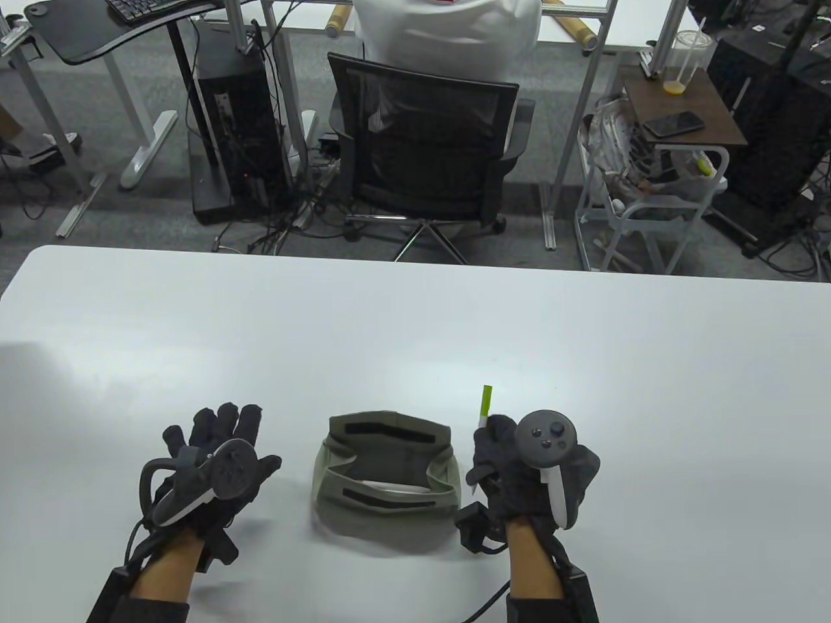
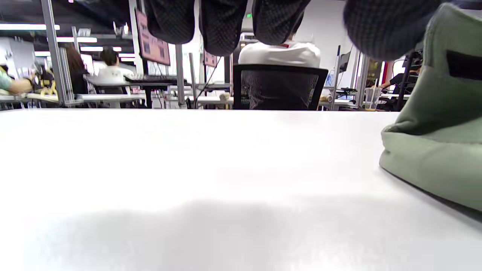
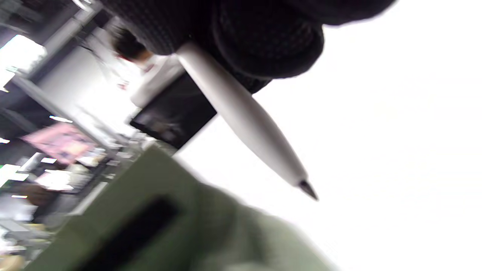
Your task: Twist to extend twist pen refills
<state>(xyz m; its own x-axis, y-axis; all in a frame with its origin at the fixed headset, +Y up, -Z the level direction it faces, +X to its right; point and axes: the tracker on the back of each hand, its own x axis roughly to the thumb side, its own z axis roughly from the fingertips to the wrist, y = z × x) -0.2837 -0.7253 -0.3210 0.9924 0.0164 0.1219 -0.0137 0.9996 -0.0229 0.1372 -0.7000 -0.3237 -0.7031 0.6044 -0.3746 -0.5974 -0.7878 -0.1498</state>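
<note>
My right hand (image 1: 503,464) grips a twist pen (image 1: 485,407) with a green upper end and a white barrel, held above the table to the right of the pouch. In the right wrist view the white barrel (image 3: 244,116) sticks out from under my gloved fingers (image 3: 263,45) and a dark tip shows at its end. My left hand (image 1: 217,448) rests flat on the white table (image 1: 415,324) with fingers spread, holding nothing. Its fingertips (image 2: 222,22) hang in at the top of the left wrist view.
An open olive-green fabric pouch (image 1: 386,477) lies between the hands; it also shows in the left wrist view (image 2: 437,150) and the right wrist view (image 3: 180,233). A black office chair (image 1: 425,149) stands beyond the table's far edge.
</note>
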